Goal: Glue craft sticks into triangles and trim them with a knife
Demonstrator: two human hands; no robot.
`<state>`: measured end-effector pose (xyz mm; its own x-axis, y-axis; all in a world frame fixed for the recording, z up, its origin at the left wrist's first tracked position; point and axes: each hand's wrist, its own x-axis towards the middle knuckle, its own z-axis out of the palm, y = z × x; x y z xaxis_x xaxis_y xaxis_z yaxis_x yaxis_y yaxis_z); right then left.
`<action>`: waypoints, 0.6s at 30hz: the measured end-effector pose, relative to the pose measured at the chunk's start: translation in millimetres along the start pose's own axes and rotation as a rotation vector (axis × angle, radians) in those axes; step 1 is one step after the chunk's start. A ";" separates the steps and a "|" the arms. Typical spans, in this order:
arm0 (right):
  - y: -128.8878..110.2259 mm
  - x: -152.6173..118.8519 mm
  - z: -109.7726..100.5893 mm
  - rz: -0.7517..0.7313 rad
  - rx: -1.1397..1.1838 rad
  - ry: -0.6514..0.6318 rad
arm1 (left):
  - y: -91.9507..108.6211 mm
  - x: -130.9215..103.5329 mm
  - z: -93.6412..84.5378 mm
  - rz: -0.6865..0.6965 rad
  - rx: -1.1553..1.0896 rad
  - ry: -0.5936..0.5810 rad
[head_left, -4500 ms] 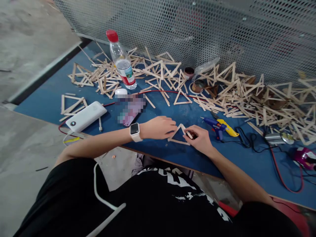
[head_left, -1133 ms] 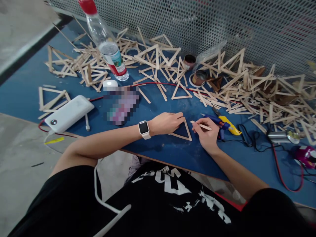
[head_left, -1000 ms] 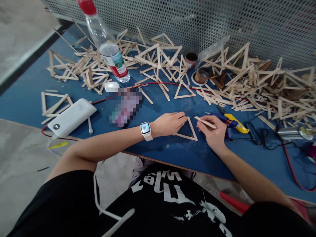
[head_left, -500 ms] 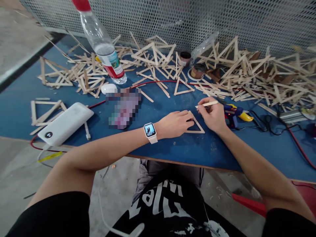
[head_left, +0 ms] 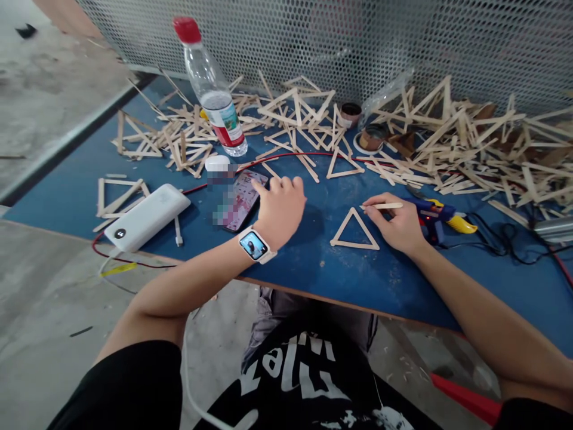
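Blue covers the table (head_left: 58,203), and at its left end a few pale wooden sticks form a small frame (head_left: 120,194), partly behind a white power bank (head_left: 152,216) that lies aslant near the front edge. A white cable plug (head_left: 179,233) lies just to the right of the power bank. Further back, a clear bottle (head_left: 219,101) with a red cap stands among a loose pile of sticks (head_left: 156,134), and a white case (head_left: 218,161) sits in front of it. Next comes a phone (head_left: 243,206), lying flat, its screen lit and partly blurred. The left hand (head_left: 282,210), with a watch (head_left: 253,245) at its wrist, is over the phone's right side, unclenched, fingers loosely bent and one digit extended above the screen; whether it touches the glass I cannot tell. To the right, a stick triangle (head_left: 356,245) lies flat on the table, between the two hands. Just beside it, the right hand (head_left: 398,224) pinches a single wooden stick (head_left: 388,206) between thumb and fingers. Behind that hand lie a blue glue gun (head_left: 432,212) and a yellow handle (head_left: 463,224), with a big stick heap (head_left: 470,140) beyond.
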<state>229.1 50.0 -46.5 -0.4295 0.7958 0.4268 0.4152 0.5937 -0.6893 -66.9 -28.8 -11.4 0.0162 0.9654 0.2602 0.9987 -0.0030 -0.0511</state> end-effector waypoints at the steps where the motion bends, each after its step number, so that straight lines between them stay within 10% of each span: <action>1: 0.0 -0.4 0.5 -0.002 0.001 -0.005 | -5.9 4.0 1.2 -0.020 0.002 0.003; 6: -2.1 -1.3 3.9 -0.001 0.000 0.003 | -3.1 19.4 4.8 0.204 -0.097 -0.006; 13: -2.5 1.7 8.2 0.017 -0.011 -0.005 | 64.6 -2.7 5.0 0.736 -0.261 -0.004; 18: 2.9 1.3 5.0 0.045 0.001 -0.018 | 79.9 -11.9 16.9 0.828 -0.319 0.027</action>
<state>225.8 52.1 -50.9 -0.4247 0.8194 0.3850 0.4335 0.5574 -0.7081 11.9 -36.1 -34.9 0.7366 0.6150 0.2813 0.6320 -0.7740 0.0372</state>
